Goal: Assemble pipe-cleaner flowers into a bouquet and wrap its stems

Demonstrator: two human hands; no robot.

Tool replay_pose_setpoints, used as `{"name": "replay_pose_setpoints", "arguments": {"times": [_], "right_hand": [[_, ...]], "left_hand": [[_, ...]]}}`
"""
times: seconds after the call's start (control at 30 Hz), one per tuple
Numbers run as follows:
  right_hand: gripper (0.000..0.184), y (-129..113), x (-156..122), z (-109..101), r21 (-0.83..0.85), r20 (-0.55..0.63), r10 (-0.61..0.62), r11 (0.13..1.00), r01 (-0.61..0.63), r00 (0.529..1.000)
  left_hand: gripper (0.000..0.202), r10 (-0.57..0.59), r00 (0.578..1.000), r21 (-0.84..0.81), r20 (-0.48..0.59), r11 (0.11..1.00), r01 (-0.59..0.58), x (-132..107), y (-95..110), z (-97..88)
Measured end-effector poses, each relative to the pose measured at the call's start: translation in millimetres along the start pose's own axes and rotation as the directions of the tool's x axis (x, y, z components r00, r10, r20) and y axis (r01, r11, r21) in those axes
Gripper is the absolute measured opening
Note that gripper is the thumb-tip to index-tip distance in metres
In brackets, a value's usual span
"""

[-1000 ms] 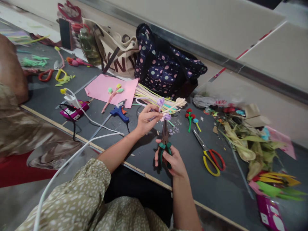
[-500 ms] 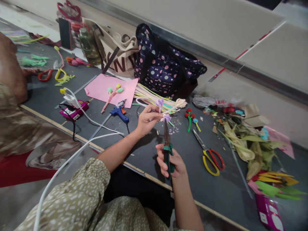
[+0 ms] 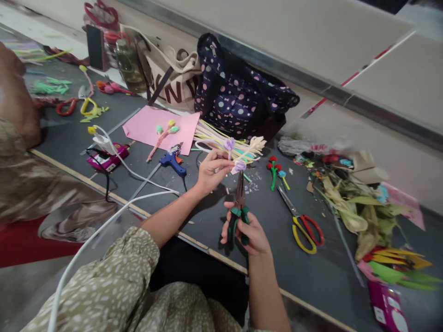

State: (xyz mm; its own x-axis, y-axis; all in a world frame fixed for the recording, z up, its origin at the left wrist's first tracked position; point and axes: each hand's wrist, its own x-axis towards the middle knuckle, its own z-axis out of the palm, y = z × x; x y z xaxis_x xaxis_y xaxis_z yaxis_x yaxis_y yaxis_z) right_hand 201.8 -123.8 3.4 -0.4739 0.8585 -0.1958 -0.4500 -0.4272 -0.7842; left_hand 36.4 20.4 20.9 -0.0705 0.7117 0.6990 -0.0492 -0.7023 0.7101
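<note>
Gripping the green-handled pliers, the right hand has its fingers wrapped round both handles, nose pointing up into the small purple flower. The left hand pinches the flower's stems, fingertips closed together, holding it just above the table. I'd say the pliers should bite only the wire under the bloom, with a steady squeeze and the left hand kept firm. The bundle of pale sticks lies right behind and could snag; scissors and a little red flower sit to the right, a glue gun to the left.
</note>
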Motion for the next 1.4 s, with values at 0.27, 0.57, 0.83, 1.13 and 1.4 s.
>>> {"name": "replay_pose_setpoints", "arguments": {"times": [0.27,0.57,0.83,1.13,1.4], "right_hand": [[0.045,1.2,0.5,1.9,0.015,-0.012,-0.034,0.999,0.035,0.999],[0.048,1.8,0.7,1.2,0.006,-0.011,-0.039,0.999,0.039,0.999],[0.049,0.4,0.2,1.2,0.013,0.018,-0.029,1.000,0.028,0.999],[0.043,-0.9,0.2,4.2,0.179,0.106,0.008,0.983,-0.027,0.994],[0.043,0.5,-1.7,-0.9,0.215,0.189,0.021,0.974,-0.063,0.982]], "left_hand": [[0.010,0.020,1.000,0.018,0.010,1.000,-0.020,0.2,2.9,0.4],[0.010,0.029,0.999,0.005,0.016,1.000,-0.029,-0.1,2.2,0.5],[0.012,0.045,0.999,-0.011,0.020,0.999,-0.045,-0.9,0.4,1.0],[0.012,0.038,0.999,-0.021,0.027,0.999,-0.037,-1.6,2.3,0.9],[0.011,0.026,0.999,-0.041,0.040,0.999,-0.025,-1.3,5.3,1.1]]}}
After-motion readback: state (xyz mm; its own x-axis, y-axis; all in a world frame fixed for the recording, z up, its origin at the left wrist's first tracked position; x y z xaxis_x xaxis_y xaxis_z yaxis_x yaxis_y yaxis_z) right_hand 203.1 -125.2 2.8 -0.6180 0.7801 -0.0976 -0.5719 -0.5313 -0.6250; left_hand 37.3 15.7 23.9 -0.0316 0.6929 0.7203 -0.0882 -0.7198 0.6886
